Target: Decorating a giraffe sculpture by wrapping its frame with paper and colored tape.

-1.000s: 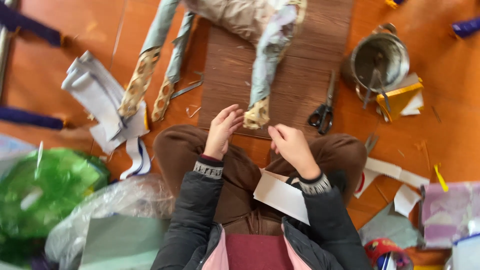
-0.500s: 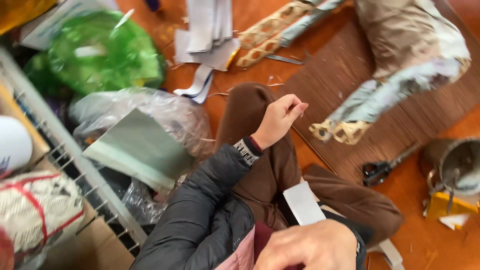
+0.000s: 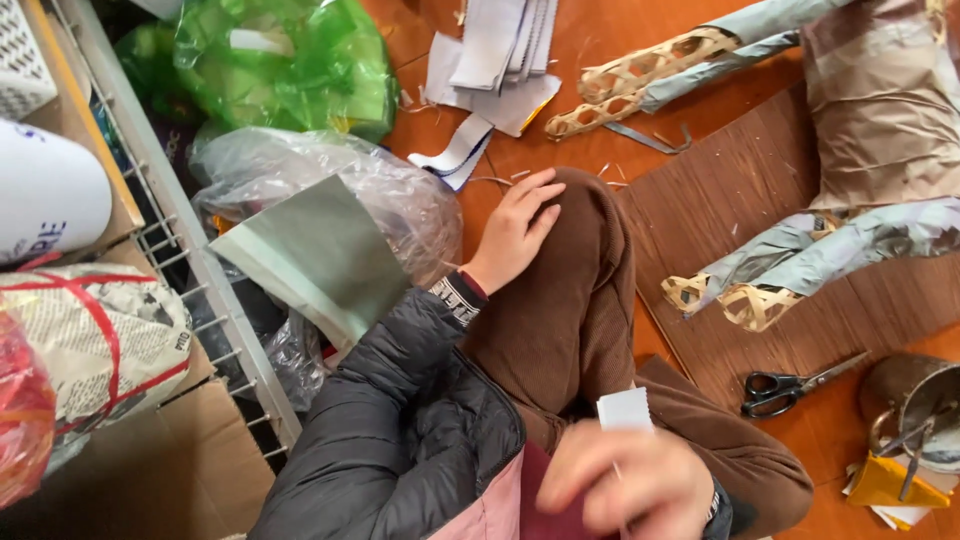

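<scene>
Since a moment ago your left hand (image 3: 515, 232) has dropped from a loose curl to lie flat, fingers spread wide, on your brown-trousered knee (image 3: 575, 290). Your right hand (image 3: 630, 480), blurred at the near edge, has risen and pinches a white paper strip (image 3: 625, 410). To the right, black scissors (image 3: 785, 385) lie on the floor beside the brown board (image 3: 740, 190).

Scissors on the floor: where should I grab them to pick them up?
Take the scissors by the black handle loops at their left end, nearest the brown-trousered knee. The blades point away, up and right toward the metal pot, so coming from the knee side probably keeps fingers off the points.
</scene>
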